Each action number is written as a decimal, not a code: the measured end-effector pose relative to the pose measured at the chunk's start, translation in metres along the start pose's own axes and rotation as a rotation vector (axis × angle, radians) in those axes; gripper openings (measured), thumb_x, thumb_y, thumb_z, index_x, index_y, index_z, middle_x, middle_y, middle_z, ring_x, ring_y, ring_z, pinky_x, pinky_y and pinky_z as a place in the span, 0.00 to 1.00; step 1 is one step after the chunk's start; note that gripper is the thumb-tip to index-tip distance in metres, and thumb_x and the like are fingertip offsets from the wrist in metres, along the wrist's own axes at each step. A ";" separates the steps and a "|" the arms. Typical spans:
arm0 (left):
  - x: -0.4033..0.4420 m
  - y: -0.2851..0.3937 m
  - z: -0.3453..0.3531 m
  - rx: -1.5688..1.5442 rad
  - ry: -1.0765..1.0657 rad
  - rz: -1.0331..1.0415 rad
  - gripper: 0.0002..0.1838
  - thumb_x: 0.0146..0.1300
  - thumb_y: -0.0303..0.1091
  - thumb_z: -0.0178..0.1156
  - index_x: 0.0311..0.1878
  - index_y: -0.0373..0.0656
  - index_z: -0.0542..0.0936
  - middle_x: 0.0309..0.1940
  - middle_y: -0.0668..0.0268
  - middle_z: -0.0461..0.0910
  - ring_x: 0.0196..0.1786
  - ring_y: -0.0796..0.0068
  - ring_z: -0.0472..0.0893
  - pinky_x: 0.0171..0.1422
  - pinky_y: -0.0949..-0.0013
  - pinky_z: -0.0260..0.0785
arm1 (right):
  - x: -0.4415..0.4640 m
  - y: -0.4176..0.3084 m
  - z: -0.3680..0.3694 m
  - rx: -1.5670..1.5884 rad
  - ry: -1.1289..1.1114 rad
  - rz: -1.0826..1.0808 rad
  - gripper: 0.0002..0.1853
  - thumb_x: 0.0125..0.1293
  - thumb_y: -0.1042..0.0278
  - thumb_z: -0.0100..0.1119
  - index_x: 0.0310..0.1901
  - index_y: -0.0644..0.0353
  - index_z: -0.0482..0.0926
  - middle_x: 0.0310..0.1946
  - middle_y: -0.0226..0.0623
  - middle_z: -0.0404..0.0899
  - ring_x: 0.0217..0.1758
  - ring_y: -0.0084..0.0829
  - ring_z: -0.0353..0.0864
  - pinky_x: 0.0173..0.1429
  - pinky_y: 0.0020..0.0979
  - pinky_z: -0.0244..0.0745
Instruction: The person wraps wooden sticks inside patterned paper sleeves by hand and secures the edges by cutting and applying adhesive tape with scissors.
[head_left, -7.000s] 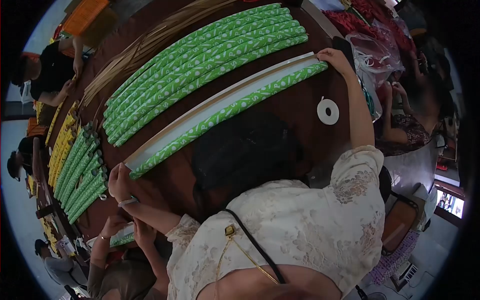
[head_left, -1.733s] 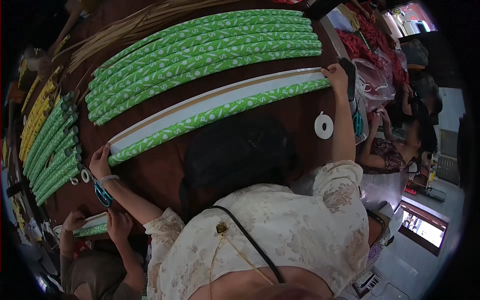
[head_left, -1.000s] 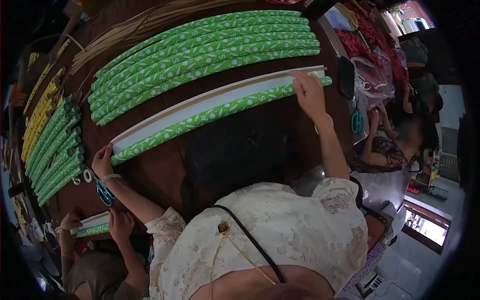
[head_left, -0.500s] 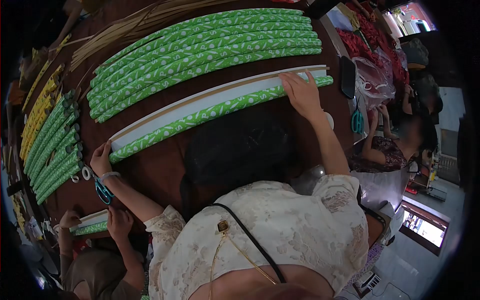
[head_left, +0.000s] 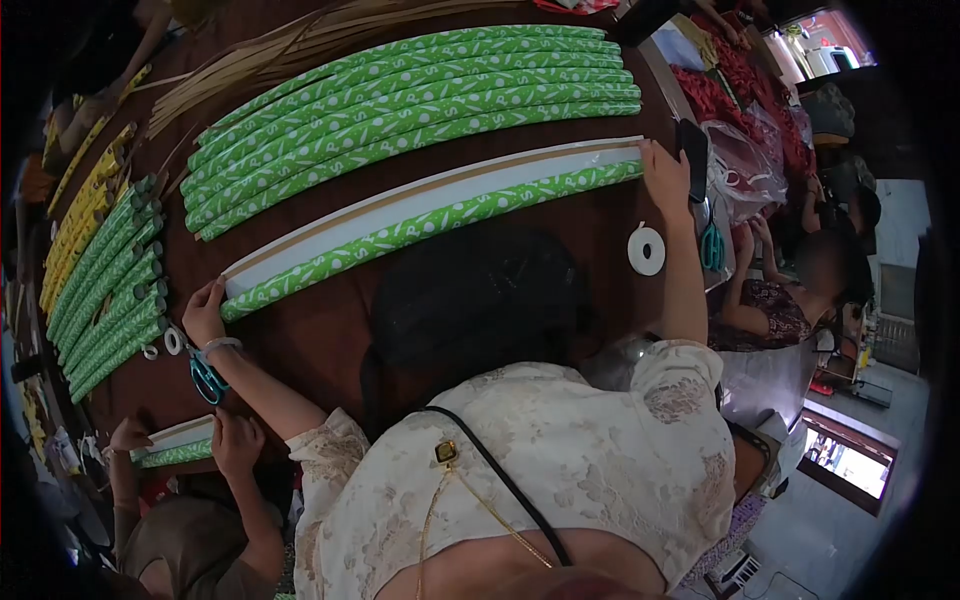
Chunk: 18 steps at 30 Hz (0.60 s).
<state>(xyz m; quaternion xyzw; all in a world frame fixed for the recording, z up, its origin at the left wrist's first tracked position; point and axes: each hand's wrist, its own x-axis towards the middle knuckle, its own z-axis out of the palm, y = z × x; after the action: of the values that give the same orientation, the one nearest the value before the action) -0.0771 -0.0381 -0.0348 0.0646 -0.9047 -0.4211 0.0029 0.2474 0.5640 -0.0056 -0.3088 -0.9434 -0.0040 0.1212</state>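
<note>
A long sheet of green patterned wrapping paper [head_left: 430,228] lies partly rolled across the table, its white underside and a tan strip along the far edge showing. At its left end, my left hand [head_left: 205,312] is closed, fingers pinching the roll's corner. My right hand [head_left: 665,180] is at the right end, covering the tip of the roll; its near fingers close on the edge while one finger sticks out apart. A white tape roll [head_left: 646,250] lies just below my right wrist. Blue-handled scissors [head_left: 208,382] lie beside my left forearm.
Finished green rolls [head_left: 420,110] lie in a row beyond the sheet. More green rolls [head_left: 115,290] and yellow rolls [head_left: 85,220] are at the left. A black phone [head_left: 691,160] and teal scissors [head_left: 711,247] lie at the right edge. A co-worker's hands [head_left: 237,442] hold another green sheet.
My right hand has slid right along the roll to its end, uncovering the tape roll. My left hand stays at the left end.
</note>
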 end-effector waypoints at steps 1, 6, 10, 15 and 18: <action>0.000 0.001 -0.001 0.000 0.006 0.000 0.18 0.48 0.42 0.69 0.35 0.37 0.84 0.30 0.63 0.83 0.35 0.75 0.79 0.44 0.72 0.69 | -0.005 0.004 -0.004 0.067 0.070 0.039 0.20 0.70 0.56 0.35 0.47 0.56 0.77 0.45 0.37 0.78 0.51 0.38 0.74 0.64 0.46 0.55; -0.006 0.009 0.000 0.048 0.020 -0.001 0.18 0.47 0.43 0.69 0.35 0.38 0.84 0.30 0.62 0.83 0.35 0.75 0.79 0.44 0.72 0.69 | -0.048 0.030 -0.026 0.027 0.419 0.215 0.12 0.64 0.66 0.49 0.44 0.62 0.77 0.40 0.46 0.78 0.45 0.46 0.76 0.47 0.39 0.72; -0.008 0.012 -0.001 0.072 0.026 -0.031 0.20 0.46 0.46 0.69 0.36 0.39 0.84 0.30 0.63 0.83 0.35 0.74 0.80 0.44 0.71 0.69 | -0.116 0.147 0.031 -0.464 0.334 0.435 0.16 0.57 0.66 0.54 0.46 0.63 0.75 0.39 0.53 0.76 0.40 0.50 0.77 0.42 0.42 0.74; -0.002 0.001 0.002 0.125 0.010 0.018 0.20 0.46 0.47 0.68 0.37 0.41 0.84 0.31 0.63 0.83 0.36 0.71 0.81 0.44 0.70 0.70 | -0.129 0.167 0.028 -0.506 0.135 0.593 0.17 0.57 0.65 0.55 0.47 0.62 0.75 0.38 0.54 0.77 0.39 0.51 0.77 0.40 0.43 0.74; 0.005 -0.014 0.003 0.045 -0.021 0.049 0.19 0.49 0.44 0.68 0.37 0.38 0.83 0.31 0.64 0.83 0.35 0.77 0.80 0.43 0.73 0.70 | -0.131 0.147 0.004 -0.399 -0.005 0.640 0.17 0.57 0.63 0.56 0.48 0.61 0.75 0.38 0.54 0.77 0.39 0.51 0.77 0.40 0.43 0.74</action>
<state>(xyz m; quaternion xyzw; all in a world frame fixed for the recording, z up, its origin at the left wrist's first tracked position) -0.0803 -0.0454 -0.0479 0.0380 -0.9153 -0.4011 0.0025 0.4344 0.6067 -0.0495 -0.6054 -0.7802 -0.1489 0.0516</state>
